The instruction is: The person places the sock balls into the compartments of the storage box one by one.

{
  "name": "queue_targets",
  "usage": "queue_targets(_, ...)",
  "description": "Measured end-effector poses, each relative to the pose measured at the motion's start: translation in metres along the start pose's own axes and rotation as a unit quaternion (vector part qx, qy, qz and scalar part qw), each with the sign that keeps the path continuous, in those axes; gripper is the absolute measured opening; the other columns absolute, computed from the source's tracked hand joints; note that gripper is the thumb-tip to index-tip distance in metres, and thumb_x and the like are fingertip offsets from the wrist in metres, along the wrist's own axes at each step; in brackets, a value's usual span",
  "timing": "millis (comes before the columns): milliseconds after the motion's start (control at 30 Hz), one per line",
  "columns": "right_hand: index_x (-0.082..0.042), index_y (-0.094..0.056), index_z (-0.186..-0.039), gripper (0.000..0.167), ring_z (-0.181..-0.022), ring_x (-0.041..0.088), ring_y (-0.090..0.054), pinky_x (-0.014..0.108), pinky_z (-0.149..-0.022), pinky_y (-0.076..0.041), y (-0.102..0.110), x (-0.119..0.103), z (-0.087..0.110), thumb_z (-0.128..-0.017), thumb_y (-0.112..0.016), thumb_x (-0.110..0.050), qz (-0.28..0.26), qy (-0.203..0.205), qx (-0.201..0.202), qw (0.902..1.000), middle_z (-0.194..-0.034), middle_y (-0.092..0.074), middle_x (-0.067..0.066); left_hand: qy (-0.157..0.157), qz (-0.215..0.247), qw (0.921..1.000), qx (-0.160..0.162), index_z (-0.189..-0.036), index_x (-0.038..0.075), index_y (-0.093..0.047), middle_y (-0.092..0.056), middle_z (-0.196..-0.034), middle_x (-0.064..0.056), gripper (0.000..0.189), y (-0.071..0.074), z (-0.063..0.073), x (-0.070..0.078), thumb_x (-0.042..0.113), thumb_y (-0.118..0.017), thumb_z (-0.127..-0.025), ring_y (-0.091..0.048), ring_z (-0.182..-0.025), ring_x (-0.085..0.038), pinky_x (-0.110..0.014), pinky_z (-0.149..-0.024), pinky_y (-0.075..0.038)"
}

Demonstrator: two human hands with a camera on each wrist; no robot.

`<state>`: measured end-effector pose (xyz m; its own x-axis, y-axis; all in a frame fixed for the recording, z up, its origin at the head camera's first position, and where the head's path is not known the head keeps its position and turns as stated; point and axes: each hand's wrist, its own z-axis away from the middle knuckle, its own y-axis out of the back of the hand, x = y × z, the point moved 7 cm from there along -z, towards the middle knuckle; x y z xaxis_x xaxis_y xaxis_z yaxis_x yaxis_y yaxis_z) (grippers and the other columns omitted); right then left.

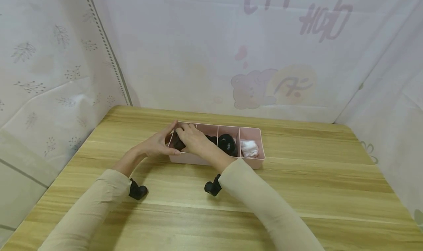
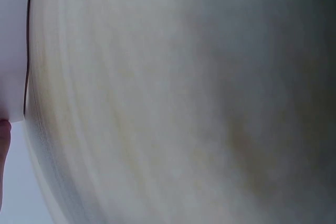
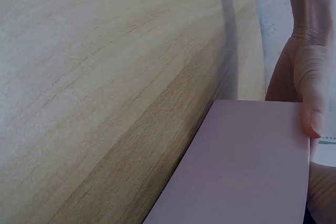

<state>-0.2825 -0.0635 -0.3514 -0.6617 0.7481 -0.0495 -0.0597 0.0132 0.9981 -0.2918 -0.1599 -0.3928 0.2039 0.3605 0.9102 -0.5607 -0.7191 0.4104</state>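
Observation:
A pink divided storage box (image 1: 190, 158) stands on the table. My left hand (image 1: 155, 144) holds its left end, thumb on the front wall and fingers at the back corner. Over the leftmost compartment, my right hand (image 1: 195, 138) grips a dark cloth bundle (image 1: 179, 144); its fingertips are partly hidden. Another black bundle (image 1: 212, 138) shows beside the hand in the second compartment. The third contains a rolled black cloth (image 1: 227, 144) with small pale marks, and the rightmost a white cloth roll (image 1: 249, 148). In the right wrist view, my left thumb (image 3: 315, 114) lies against the box wall.
The wooden table (image 1: 307, 192) has a printed pale curtain (image 1: 185, 60) behind it and more fabric at both sides. Black wrist-worn devices hang below each sleeve, one at the left (image 1: 137, 191) and one at the right (image 1: 213, 186).

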Motion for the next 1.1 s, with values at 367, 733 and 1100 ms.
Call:
queue_targets(367, -0.008, -0.051, -0.131, 0.058, -0.12, 0.027, -0.048, 0.035, -0.096, -0.047, -0.0035, -0.0009, -0.0027, -0.084, -0.07, -0.037, 0.029, 0.016, -0.014, 0.9993, -0.131, -0.05, 0.01, 0.009, 0.003, 1.0, 0.001, -0.15, 0.02, 0.012, 0.009, -0.157, -0.012, 0.112, 0.0006, 0.0002, -0.0015, 0.017, -0.076, -0.08, -0.011, -0.141, -0.04, -0.055, -0.11, -0.025)
queue_targets(733, -0.011, -0.053, -0.129, 0.054, -0.121, 0.022, -0.049, 0.03, -0.105, -0.038, -0.0067, 0.0, -0.0052, -0.085, -0.068, -0.038, 0.066, 0.019, -0.055, 0.9961, -0.129, -0.053, 0.007, 0.013, -0.002, 0.9999, 0.002, -0.15, 0.023, 0.012, 0.008, -0.157, -0.013, 0.112, -0.0001, -0.0003, -0.0009, 0.018, -0.076, -0.08, -0.013, -0.141, -0.041, -0.056, -0.109, -0.027)
queue_targets(1100, -0.01, -0.044, -0.138, 0.064, -0.127, 0.022, -0.045, 0.036, -0.109, -0.034, -0.0076, 0.0068, -0.002, -0.087, -0.065, -0.041, 0.03, 0.039, -0.036, 0.9981, -0.135, -0.05, 0.007, -0.001, -0.008, 1.0, 0.004, -0.151, 0.02, 0.011, 0.008, -0.157, -0.013, 0.114, -0.0002, -0.0005, -0.0005, 0.018, -0.077, -0.078, -0.013, -0.141, -0.041, -0.057, -0.11, -0.023)
